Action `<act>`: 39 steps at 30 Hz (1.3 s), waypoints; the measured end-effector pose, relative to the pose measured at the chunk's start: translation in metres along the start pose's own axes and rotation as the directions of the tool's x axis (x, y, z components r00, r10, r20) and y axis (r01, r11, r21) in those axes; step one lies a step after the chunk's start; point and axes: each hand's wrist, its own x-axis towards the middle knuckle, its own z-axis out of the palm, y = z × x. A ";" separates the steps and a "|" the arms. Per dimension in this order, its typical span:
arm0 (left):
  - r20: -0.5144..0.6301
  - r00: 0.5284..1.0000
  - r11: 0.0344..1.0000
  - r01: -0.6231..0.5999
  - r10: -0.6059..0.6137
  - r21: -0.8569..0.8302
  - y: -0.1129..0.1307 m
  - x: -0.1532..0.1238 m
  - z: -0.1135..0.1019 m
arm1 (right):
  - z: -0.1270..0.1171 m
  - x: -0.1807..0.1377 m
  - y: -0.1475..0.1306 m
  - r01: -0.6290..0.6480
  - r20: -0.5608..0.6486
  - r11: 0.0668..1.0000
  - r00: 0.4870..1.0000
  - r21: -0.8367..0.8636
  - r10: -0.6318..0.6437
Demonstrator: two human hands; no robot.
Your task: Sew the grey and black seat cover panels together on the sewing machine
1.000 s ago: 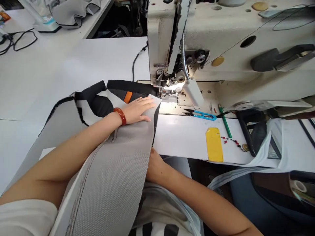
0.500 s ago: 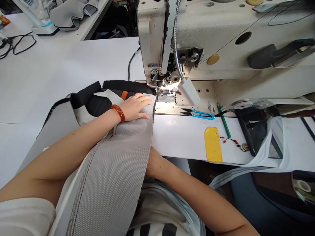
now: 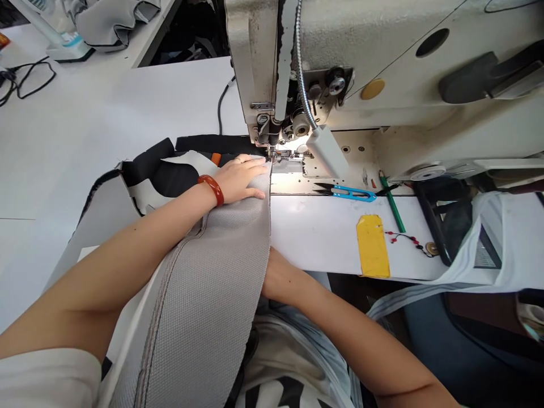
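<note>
Left hand (image 3: 244, 180) on grey fabric (image 3: 204, 306).

A white table (image 3: 314, 226) bears gray fabric (image 3: 208, 289) and a yellow tag (image 3: 373, 246).

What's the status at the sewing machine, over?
Left hand atop grey fabric. Right hand partly hidden behind it. Fabric's far end at the sewing machine. Blue snips clear of fabric.

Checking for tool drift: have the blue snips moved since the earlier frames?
No. Judged against the machine bed, the blue snips lie across its front edge as before, with the green pencil beyond their handle.
</note>
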 end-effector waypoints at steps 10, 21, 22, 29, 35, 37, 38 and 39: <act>-0.235 0.967 0.982 -0.053 0.096 0.182 0.006 -0.005 0.014 | 0.004 0.007 -0.063 0.027 0.066 0.999 0.997 -0.020 -0.026; 0.108 0.994 0.977 -0.048 0.026 0.206 0.025 -0.032 -0.002 | 0.008 -0.020 -0.085 0.064 0.000 0.998 0.998 -0.025 -0.064; 0.102 0.994 0.978 -0.048 0.028 0.204 0.024 -0.030 -0.001 | 0.007 -0.019 -0.083 0.062 0.015 0.998 0.998 -0.029 -0.062; 0.080 0.996 0.971 -0.043 0.025 0.235 0.013 -0.004 -0.005 | -0.011 -0.015 -0.060 0.019 0.173 0.996 0.985 -0.082 -0.005; -0.028 0.999 0.907 0.050 -0.042 0.418 0.040 0.011 -0.008 | -0.023 -0.009 -0.041 -0.016 0.278 0.993 0.959 -0.114 0.047; -0.017 0.996 0.904 0.090 -0.091 0.417 0.049 0.010 -0.003 | -0.023 -0.010 -0.039 -0.032 0.290 0.990 0.954 -0.138 0.072; -0.020 0.995 0.913 0.097 -0.097 0.395 0.050 0.008 0.000 | -0.023 -0.012 -0.039 -0.033 0.276 0.988 0.958 -0.148 0.073; -0.035 0.995 0.925 0.098 -0.091 0.366 0.050 0.006 0.004 | -0.022 -0.013 -0.039 -0.028 0.251 0.988 0.966 -0.155 0.067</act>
